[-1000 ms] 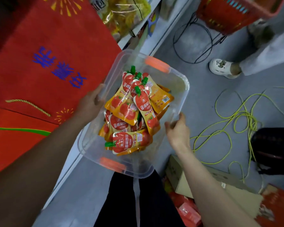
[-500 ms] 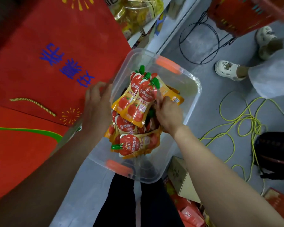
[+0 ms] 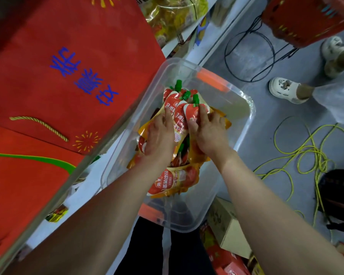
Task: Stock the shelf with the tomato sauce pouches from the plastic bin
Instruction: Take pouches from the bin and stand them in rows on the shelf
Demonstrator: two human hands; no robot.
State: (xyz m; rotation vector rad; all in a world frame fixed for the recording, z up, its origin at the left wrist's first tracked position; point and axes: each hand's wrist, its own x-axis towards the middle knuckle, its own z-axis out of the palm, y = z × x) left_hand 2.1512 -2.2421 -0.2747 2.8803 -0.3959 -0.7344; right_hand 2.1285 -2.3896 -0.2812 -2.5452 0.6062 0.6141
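A clear plastic bin (image 3: 240, 124) with orange handles sits in front of me, below the shelf edge. Inside lie several red and yellow tomato sauce pouches (image 3: 179, 108) with green caps. My left hand (image 3: 161, 135) presses on the left side of a bunch of pouches. My right hand (image 3: 209, 132) closes on the right side of the same bunch, fingers over a pouch near its cap. One more pouch (image 3: 173, 181) lies flat at the near end of the bin, between my forearms.
A red gift bag (image 3: 68, 76) with blue characters lies on the glass-edged shelf at left. Yellow snack bags (image 3: 175, 14) sit on the shelf further back. On the floor: yellow cord (image 3: 306, 151), black cable, cardboard box (image 3: 226, 225), another person's white shoe (image 3: 286, 92), red basket (image 3: 306, 16).
Both hands have left the bin's rim and moved inside it. They now close together around a bunch of pouches in the middle.
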